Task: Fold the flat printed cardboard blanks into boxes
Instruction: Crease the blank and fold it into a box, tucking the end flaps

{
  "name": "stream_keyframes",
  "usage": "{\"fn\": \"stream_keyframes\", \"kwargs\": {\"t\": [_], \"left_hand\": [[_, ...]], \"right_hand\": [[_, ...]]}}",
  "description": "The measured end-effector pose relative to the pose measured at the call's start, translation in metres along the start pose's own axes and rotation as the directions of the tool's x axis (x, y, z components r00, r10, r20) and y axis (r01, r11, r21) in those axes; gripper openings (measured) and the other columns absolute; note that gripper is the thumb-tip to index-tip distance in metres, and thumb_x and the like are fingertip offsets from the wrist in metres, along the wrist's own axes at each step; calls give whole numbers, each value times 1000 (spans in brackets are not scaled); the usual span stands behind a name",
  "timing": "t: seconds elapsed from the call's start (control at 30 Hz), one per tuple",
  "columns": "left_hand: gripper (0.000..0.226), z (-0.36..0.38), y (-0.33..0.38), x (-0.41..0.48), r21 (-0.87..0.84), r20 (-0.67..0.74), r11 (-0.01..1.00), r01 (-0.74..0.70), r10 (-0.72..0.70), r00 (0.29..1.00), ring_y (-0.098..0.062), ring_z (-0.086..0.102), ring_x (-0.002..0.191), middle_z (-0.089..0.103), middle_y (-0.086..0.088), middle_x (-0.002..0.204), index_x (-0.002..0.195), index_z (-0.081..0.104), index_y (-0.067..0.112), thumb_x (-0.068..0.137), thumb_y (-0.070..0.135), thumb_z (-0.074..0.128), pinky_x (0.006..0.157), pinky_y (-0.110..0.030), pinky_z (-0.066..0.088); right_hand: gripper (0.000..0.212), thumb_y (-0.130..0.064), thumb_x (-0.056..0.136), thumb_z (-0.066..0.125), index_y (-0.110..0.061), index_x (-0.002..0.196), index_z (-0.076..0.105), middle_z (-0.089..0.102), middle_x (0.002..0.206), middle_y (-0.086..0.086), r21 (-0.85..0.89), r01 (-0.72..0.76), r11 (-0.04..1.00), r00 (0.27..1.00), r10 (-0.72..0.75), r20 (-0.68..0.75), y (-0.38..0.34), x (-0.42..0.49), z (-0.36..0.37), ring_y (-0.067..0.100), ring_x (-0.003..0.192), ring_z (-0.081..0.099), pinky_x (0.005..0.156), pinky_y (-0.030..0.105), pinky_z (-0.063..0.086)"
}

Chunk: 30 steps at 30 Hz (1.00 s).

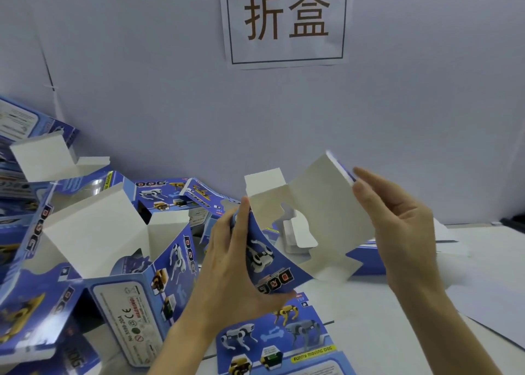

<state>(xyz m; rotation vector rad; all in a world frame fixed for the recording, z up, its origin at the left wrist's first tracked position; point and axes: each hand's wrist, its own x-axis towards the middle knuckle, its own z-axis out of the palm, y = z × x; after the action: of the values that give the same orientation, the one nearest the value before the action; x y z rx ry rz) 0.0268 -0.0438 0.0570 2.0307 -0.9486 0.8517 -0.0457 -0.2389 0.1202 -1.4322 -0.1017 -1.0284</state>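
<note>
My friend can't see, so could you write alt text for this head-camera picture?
Two hands hold a half-folded blue cardboard blank above a white table: the left hand grips its printed side, the right hand its white panel's edge. Folded boxes, tops open, pile at left; a flat blank lies nearer the camera, and a sign hangs on the wall.

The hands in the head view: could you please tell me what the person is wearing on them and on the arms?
Nothing shows: the left hand and right hand are bare, without gloves, rings or a watch, and the forearms are bare to the frame's edge, with no sleeve in view.
</note>
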Motion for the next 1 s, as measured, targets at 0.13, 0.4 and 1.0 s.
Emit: {"fn": "stream_keyframes", "kwargs": {"t": [0.13,0.4,1.0], "left_hand": [[140,-8,3,7,-317,-252,924,213,-298,921,-4,33,135,32,11,144,152,-1,31,42,58,82,111,-38,37],[106,-18,21,17,-769,-170,609,196,-491,855,-13,59,120,56,4,137,149,20,40,62,61,78,86,-27,56],[32,-24,6,15,-600,-47,711,366,-488,871,-2,54,45,60,9,48,69,63,15,82,44,55,48,-10,42]], "right_hand": [[52,-21,85,61,-45,128,44,53,133,-17,-117,114,987,992,-105,75,-8,-8,7,-5,122,49,104,23,40],[98,-51,82,66,-48,149,-5,17,150,-21,-525,302,796,800,88,593,17,-38,38,-5,137,22,110,20,33],[97,-61,66,71,-50,146,17,48,141,-3,-217,-232,948,820,311,481,32,-25,33,17,118,59,95,43,53]]}}
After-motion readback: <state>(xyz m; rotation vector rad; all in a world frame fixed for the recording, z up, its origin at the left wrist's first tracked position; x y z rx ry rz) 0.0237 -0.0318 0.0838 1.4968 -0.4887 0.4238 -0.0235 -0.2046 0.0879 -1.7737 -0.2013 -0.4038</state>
